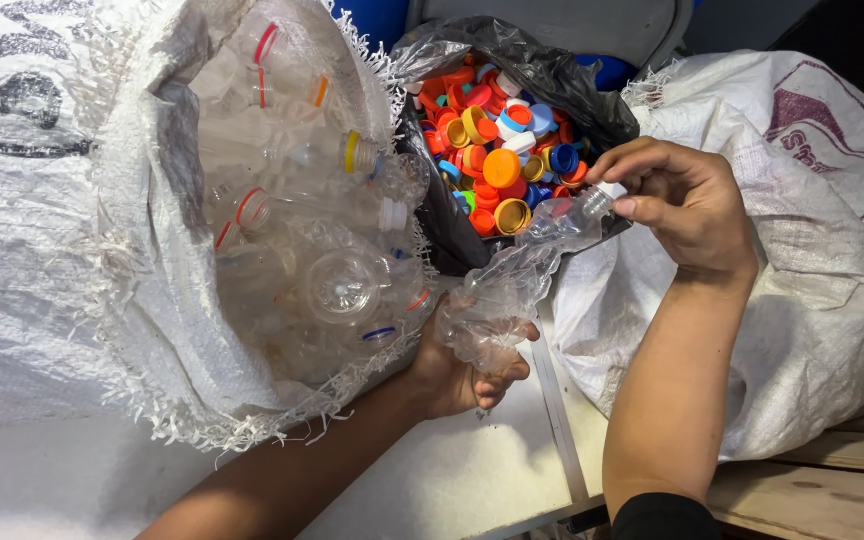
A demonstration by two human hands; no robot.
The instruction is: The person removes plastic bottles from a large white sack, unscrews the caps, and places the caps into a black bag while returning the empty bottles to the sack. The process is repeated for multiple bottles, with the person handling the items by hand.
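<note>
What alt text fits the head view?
Two hands hold a crushed clear plastic bottle: the left hand grips its base, the right hand pinches its white cap. Behind is a black bag of coloured bottle caps; at left, a white woven sack of clear bottles.

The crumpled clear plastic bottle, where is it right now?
Head view, centre: the crumpled clear plastic bottle is held between both hands, left hand gripping its base, right hand at its neck, over the black bag of coloured caps.
</note>
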